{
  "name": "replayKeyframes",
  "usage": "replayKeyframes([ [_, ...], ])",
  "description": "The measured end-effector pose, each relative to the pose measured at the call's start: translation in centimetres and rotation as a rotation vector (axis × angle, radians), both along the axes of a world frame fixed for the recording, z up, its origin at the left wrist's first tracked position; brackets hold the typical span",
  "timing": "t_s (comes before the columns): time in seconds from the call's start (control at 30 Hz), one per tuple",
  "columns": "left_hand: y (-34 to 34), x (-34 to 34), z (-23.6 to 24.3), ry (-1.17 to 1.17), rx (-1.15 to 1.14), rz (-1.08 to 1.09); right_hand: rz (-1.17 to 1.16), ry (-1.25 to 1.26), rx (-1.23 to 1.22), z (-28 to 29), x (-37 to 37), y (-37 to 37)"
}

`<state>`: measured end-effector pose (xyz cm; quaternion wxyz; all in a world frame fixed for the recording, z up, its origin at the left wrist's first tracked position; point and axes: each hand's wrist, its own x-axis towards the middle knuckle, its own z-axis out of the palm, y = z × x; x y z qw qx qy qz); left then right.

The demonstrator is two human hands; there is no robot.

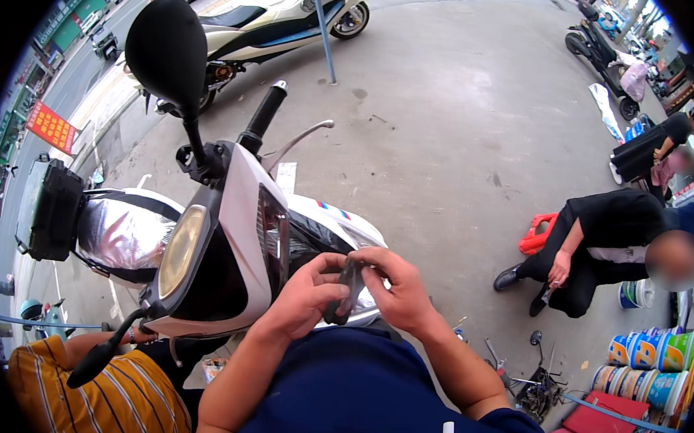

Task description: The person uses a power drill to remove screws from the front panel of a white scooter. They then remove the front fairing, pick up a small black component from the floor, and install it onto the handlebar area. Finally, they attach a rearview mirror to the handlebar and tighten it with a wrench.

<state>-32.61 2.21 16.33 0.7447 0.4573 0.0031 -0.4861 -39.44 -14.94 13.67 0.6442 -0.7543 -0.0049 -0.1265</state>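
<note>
Close in front of my body, both hands meet on a small, flat dark piece whose kind I cannot make out. My left hand pinches it from the left, thumb against its face. Its upper and right edge is gripped by the fingers of my right hand. Just beyond my hands and to their left stands a white scooter, with a headlamp, a black mirror, a handlebar grip and a silver lever.
A person in a striped orange shirt is at the lower left by the scooter. Someone in black sits low at right near a red plastic stool. Stacked buckets and red boxes line the right. A cream scooter stands beyond a blue pole.
</note>
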Motion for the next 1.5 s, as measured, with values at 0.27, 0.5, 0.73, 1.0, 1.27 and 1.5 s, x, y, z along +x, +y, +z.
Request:
replayKeyframes([
  [0.27,0.4,-0.1,0.0,0.039,-0.127,0.11,0.163,-0.118,-0.27,2.0,0.1,-0.4],
  [0.5,0.9,-0.2,1.0,-0.015,-0.13,0.136,0.184,-0.195,-0.159,2.3,0.0,-0.2],
  [0.73,0.7,-0.7,1.1,-0.028,-0.1,0.208,0.182,-0.045,0.054,2.4,-0.1,0.0],
  [1.0,1.1,-0.2,0.6,-0.075,-0.143,0.214,0.299,-0.138,-0.062,2.4,-0.2,-0.7],
  [1.27,0.5,-0.4,1.4,-0.202,-0.019,0.23,0.421,0.123,0.479,2.0,-0.4,-0.9],
  [1.5,0.0,-0.9,2.4,-0.345,0.113,0.255,0.38,0.147,0.394,2.7,0.3,-0.2],
])
